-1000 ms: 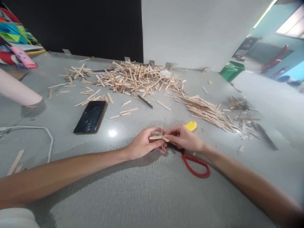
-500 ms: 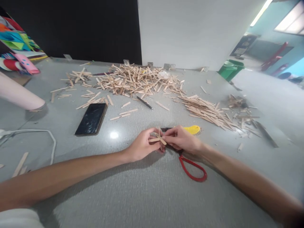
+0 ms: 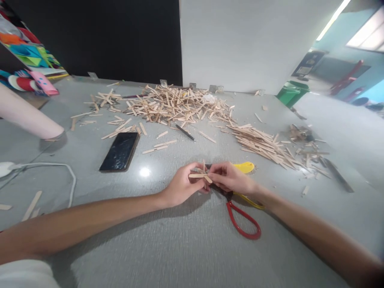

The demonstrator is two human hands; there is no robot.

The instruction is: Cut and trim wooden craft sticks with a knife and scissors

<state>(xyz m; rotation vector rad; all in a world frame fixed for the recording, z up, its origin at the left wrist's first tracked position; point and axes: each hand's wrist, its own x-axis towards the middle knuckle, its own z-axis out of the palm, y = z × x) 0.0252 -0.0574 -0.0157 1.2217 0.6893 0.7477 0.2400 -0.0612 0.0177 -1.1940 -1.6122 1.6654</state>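
Between my hands is a small star-like piece of crossed wooden craft sticks. My left hand holds it from the left, thumb below and fingers curled behind. My right hand pinches its right side with thumb and fingertips. Scissors with one red and one yellow handle loop lie under and beside my right hand, their blades partly hidden by it. Just behind that hand a yellow-handled tool rests on the table, its dark end partly covered.
A big heap of craft sticks lies at the back, with a neater pile to its right. A phone, a pen, a white cable, a pale tube and a metal blade surround my arms.
The view has shifted slightly, so the table things appear a little further right and lower. Both hands keep their grip on the crossed sticks; more of the scissors' yellow loop shows.
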